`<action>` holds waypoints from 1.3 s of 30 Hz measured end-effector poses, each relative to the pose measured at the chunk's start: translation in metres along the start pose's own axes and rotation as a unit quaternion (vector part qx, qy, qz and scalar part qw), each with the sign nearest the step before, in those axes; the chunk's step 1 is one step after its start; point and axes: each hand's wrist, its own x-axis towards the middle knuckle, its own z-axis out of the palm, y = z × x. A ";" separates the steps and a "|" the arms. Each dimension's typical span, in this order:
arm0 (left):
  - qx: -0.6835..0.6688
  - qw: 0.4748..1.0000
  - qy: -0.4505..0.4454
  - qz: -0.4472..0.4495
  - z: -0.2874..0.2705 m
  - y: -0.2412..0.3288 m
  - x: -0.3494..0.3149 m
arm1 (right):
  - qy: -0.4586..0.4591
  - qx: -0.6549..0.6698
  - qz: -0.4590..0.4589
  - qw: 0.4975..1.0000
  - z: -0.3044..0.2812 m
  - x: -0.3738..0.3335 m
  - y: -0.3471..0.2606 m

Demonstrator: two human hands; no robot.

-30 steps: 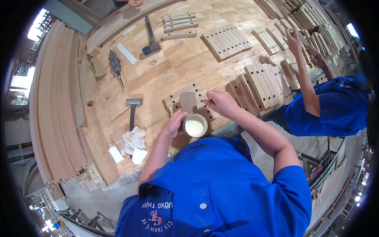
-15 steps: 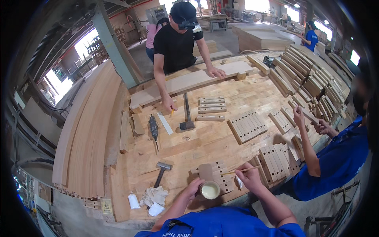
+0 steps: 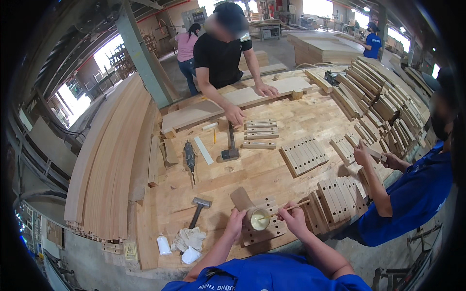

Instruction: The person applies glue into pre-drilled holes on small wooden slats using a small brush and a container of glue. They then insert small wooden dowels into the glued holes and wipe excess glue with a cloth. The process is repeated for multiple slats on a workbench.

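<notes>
My left hand (image 3: 235, 225) grips the side of a small cup (image 3: 252, 224) holding pale cream liquid. In my right hand (image 3: 295, 223), fingers closed, is a thin wooden stick (image 3: 295, 206); its lower end dips into the liquid. Whether that end carries bristles is hidden. Below the cup lies a row of wooden blocks with dark round holes (image 3: 267, 236), partly covered by the cup and my hands. To the left are a hammer (image 3: 199, 209), a crumpled cloth (image 3: 188, 239) and a white bottle (image 3: 163, 245).
Across the workbench (image 3: 218, 179), a person in black (image 3: 221, 58) leans over a long board (image 3: 194, 116). A power drill (image 3: 189, 157) and a mallet (image 3: 230, 153) lie between us. On my right, a co-worker in blue (image 3: 412, 189) handles a wooden piece near drilled blocks (image 3: 335, 201).
The stick's tip has moved from over the blocks into the cup, and the cup has risen slightly. The person opposite put down a pencil and reached toward the mallet's handle.
</notes>
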 end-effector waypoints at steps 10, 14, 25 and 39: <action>-0.033 0.998 0.033 -0.051 0.003 0.002 -0.003 | 0.025 0.298 0.182 0.937 -0.011 0.006 0.030; -0.042 0.999 0.013 -0.014 0.010 0.021 -0.008 | 0.012 0.360 0.202 0.911 -0.019 0.005 0.024; -0.108 0.994 0.004 -0.033 0.017 0.021 -0.012 | 0.104 0.358 0.283 0.884 -0.009 -0.004 0.029; -0.154 0.952 -0.057 -0.257 -0.023 -0.040 -0.025 | 0.011 -0.301 -0.064 0.951 -0.034 -0.024 -0.008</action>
